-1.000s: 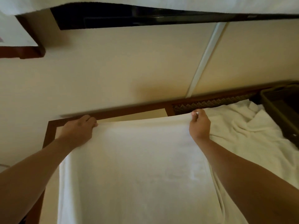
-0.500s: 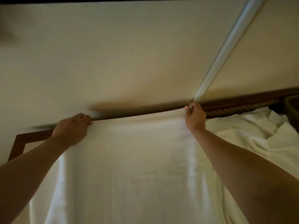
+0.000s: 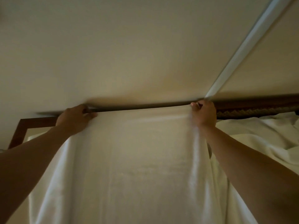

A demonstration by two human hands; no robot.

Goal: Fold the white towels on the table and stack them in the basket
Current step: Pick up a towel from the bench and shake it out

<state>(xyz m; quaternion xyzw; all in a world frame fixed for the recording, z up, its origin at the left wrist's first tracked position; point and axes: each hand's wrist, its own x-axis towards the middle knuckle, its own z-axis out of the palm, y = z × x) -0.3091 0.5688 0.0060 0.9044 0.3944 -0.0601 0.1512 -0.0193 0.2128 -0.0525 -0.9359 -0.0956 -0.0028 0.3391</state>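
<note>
A white towel (image 3: 129, 167) is stretched flat in front of me, its far edge held taut near the table's back rim. My left hand (image 3: 74, 120) grips the towel's far left corner. My right hand (image 3: 204, 113) pinches the far right corner, fingers curled round the cloth. The towel hangs down toward me between my forearms. More crumpled white towels (image 3: 258, 135) lie in a heap to the right. The basket is out of view.
The table's dark wooden frame (image 3: 21, 126) shows at the left and along the back. A cream wall (image 3: 129, 54) rises right behind it, with a white vertical strip (image 3: 239, 54) running up from the right hand.
Both hands have carried the towel's far edge up and away toward the wall. The view has tilted so the basket at the right has left the frame.
</note>
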